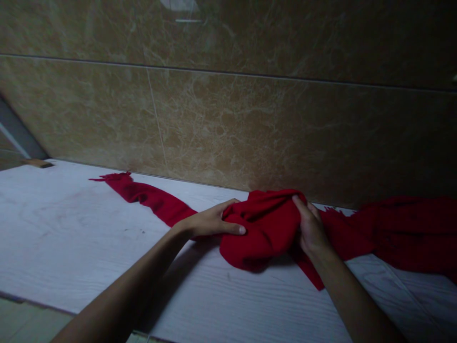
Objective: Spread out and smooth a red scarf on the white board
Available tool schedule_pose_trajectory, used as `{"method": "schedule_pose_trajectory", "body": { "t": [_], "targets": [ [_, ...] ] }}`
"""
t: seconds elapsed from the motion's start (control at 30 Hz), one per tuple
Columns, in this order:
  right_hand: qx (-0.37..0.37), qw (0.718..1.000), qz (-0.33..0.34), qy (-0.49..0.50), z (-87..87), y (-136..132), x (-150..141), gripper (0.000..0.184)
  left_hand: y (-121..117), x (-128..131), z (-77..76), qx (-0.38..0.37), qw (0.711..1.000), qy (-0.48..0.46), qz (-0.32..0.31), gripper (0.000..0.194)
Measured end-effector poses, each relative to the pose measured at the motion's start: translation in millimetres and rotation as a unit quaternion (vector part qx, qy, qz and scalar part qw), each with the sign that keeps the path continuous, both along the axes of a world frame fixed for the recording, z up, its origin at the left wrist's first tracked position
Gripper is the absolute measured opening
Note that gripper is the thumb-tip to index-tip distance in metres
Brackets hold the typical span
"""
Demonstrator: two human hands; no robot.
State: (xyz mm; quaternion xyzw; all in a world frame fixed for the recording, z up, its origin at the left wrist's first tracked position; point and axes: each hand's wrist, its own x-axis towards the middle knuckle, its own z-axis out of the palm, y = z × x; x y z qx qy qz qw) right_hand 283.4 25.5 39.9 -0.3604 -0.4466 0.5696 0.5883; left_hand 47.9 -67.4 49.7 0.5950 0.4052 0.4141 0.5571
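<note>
A red scarf (264, 228) is bunched up between my two hands, just above a white wood-grain surface (107, 247). My left hand (217, 221) grips the bunch from its left side, thumb lying over the cloth. On the opposite side my right hand (310, 224) pinches the upper edge, its thumb on top and the other fingers partly hidden. One narrow fringed tail of the scarf trails away to the left, along the surface. A short red flap hangs below my right hand.
More red cloth (410, 233) lies at the right, reaching the frame's edge; whether it joins the held scarf cannot be made out. A brown marbled tile wall (214, 119) rises right behind the surface. At the far left are a small wooden piece (39, 163) and a grey post (21, 128).
</note>
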Motion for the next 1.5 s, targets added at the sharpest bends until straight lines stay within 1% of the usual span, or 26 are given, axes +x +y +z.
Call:
{"method": "schedule_pose_trajectory", "body": {
  "t": [0.07, 0.13, 0.2, 0.3, 0.43, 0.6, 0.7, 0.77, 0.8, 0.87, 0.93, 0.97, 1.03, 1.1, 1.2, 1.27, 1.3, 1.33, 1.37, 1.43, 1.47, 1.5],
  "targets": [
    [-0.004, 1.0, -0.007, 0.002, 1.4, 0, 0, 0.047, 5, 0, -5.6, -0.003, 1.0, 0.005, 0.021, 0.042],
    [-0.005, 1.0, -0.007, 0.001, 2.4, 1, 0, 0.047, 9, 0, -9.9, -0.009, 0.999, -0.017, 0.04, 0.035],
    [-0.002, 1.0, 0.004, 0.0, 2.8, 1, 1, 0.049, 10, -1, -11.3, -0.018, 0.997, -0.057, 0.057, 0.036],
    [0.011, 1.0, 0.024, -0.005, 2.3, 1, 1, 0.049, 10, -1, -9.2, -0.026, 0.989, -0.116, 0.083, 0.037],
    [0.022, 0.999, 0.023, -0.018, 1.6, 0, 2, 0.045, 7, 2, -3.9, -0.054, 0.986, -0.131, 0.09, 0.041],
    [0.03, 0.999, 0.006, -0.028, 1.3, 4, 4, 0.046, -1, 4, 1.1, -0.088, 0.989, -0.098, 0.064, 0.052],
    [0.028, 0.999, -0.016, -0.028, 1.0, 7, 6, 0.048, -3, 4, -1.2, -0.104, 0.992, -0.069, -0.001, 0.046],
    [0.032, 0.998, -0.047, -0.03, 1.5, 9, 8, 0.049, -2, 4, -5.3, -0.116, 0.991, -0.061, -0.037, 0.044],
    [0.038, 0.997, -0.064, -0.032, 2.1, 10, 8, 0.049, 0, 3, -7.9, -0.124, 0.99, -0.062, -0.032, 0.043],
    [0.054, 0.994, -0.089, -0.032, 4.0, 11, 10, 0.047, 4, 2, -13.6, -0.136, 0.989, -0.063, 0.02, 0.039],
    [0.071, 0.991, -0.112, -0.027, 6.5, 13, 14, 0.045, 7, -1, -18.7, -0.132, 0.988, -0.045, 0.068, 0.036],
    [0.077, 0.989, -0.127, -0.024, 7.7, 14, 16, 0.044, 9, -3, -20.6, -0.124, 0.989, -0.029, 0.069, 0.036],
    [0.085, 0.983, -0.164, -0.025, 9.6, 17, 20, 0.042, 9, -6, -22.6, -0.109, 0.993, 0.01, 0.038, 0.036],
    [0.083, 0.977, -0.192, -0.038, 10.1, 20, 25, 0.041, 8, -7, -21.7, -0.102, 0.994, 0.049, -0.013, 0.035],
    [0.076, 0.967, -0.238, -0.058, 8.8, 25, 32, 0.039, 5, -6, -17.5, -0.099, 0.986, 0.105, -0.084, 0.026],
    [0.065, 0.956, -0.279, -0.066, 8.1, 28, 36, 0.037, 4, -5, -15.2, -0.091, 0.982, 0.124, -0.11, 0.018],
    [0.058, 0.949, -0.302, -0.07, 8.1, 30, 38, 0.036, 4, -5, -14.4, -0.083, 0.983, 0.126, -0.106, 0.017],
    [0.053, 0.942, -0.322, -0.072, 8.3, 32, 40, 0.035, 4, -5, -13.9, -0.072, 0.986, 0.123, -0.088, 0.017],
    [0.05, 0.937, -0.339, -0.073, 8.5, 33, 42, 0.034, 5, -5, -13.3, -0.06, 0.99, 0.115, -0.056, 0.02],
    [0.062, 0.929, -0.358, -0.074, 8.0, 36, 45, 0.031, 7, -4, -11.0, -0.024, 0.996, 0.082, 0.034, 0.027],
    [0.074, 0.931, -0.35, -0.072, 6.8, 38, 45, 0.03, 8, -3, -9.1, 0.0, 0.995, 0.059, 0.084, 0.031],
    [0.086, 0.938, -0.328, -0.068, 4.6, 40, 45, 0.029, 9, -2, -6.6, 0.027, 0.991, 0.034, 0.128, 0.035]
  ]
}}
